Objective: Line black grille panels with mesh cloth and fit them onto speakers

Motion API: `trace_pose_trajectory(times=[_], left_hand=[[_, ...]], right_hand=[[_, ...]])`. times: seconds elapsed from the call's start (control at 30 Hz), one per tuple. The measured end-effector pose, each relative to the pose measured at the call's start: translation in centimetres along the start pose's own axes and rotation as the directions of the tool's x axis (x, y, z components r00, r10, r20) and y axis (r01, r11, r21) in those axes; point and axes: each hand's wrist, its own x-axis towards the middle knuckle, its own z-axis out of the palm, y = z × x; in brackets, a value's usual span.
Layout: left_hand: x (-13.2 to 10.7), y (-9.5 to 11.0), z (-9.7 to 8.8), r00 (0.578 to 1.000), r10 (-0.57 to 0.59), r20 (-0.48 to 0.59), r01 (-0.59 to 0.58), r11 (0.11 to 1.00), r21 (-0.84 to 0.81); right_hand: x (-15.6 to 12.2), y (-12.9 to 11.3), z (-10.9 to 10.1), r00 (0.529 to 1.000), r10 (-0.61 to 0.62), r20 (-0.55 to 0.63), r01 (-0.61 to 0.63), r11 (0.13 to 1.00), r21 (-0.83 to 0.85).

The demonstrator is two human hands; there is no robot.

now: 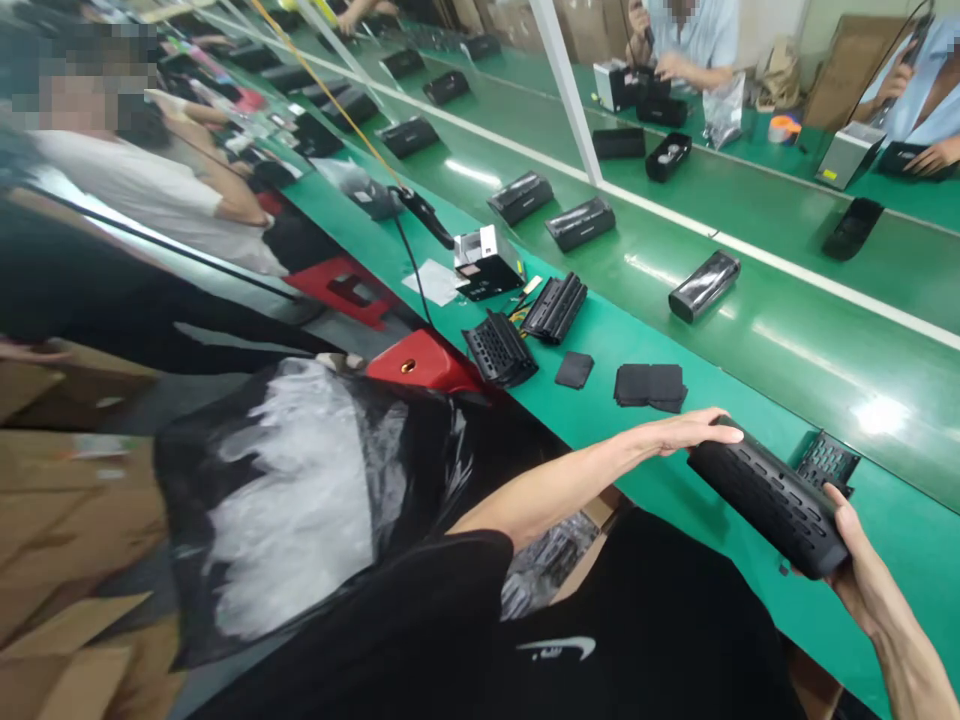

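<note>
A long black perforated speaker shell [772,498] lies tilted above the green bench edge, held between both hands. My left hand [686,432] rests over its upper left end, fingers curled round the top. My right hand [851,555] grips its lower right end from below. Just behind the shell sits another black grille piece [829,462] on the bench.
On the green bench [675,330] lie black foam pads [649,386], a single pad [574,370], two black grille shells [500,350] [555,307], and wrapped units [703,285]. A black plastic bag [300,490] and red stools [424,362] stand at left. Other people work opposite and alongside.
</note>
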Motion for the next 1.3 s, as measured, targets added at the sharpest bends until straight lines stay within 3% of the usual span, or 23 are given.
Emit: trace_pose_trajectory(times=[0.23,0.43,0.63,0.73,0.87,1.1,1.3], left_hand=[[0.2,-0.4,0.6,0.991,-0.072,-0.110,0.084,0.990,0.112],[-0.3,0.6,0.5,0.986,-0.116,0.122,0.117,0.993,0.000],[0.2,1.8,1.1,0.977,-0.215,0.014,0.215,0.977,-0.012],[0.5,2.4,1.3,0.965,-0.261,0.023,0.261,0.965,0.027],[1.7,3.4,1.4,0.964,-0.254,0.072,0.247,0.965,0.091],[4.8,5.9,1.8,0.977,-0.212,0.035,0.205,0.967,0.154],[4.6,6.9,1.4,0.984,-0.169,0.059,0.155,0.968,0.196]], right_hand=[[-1.1,2.5,0.3,0.999,-0.047,-0.017,0.048,0.998,0.044],[-1.9,3.0,-0.5,0.991,0.116,0.058,-0.121,0.990,0.079],[-3.6,3.1,0.3,0.992,0.075,0.098,-0.091,0.981,0.171],[-4.1,3.2,0.9,0.991,0.102,0.086,-0.117,0.973,0.197],[-4.0,2.5,0.6,0.992,0.120,0.039,-0.126,0.965,0.229],[-1.8,-0.7,-1.4,0.993,0.103,0.055,-0.112,0.977,0.180],[-1.3,-0.5,-1.9,0.993,0.060,0.101,-0.074,0.987,0.141]])
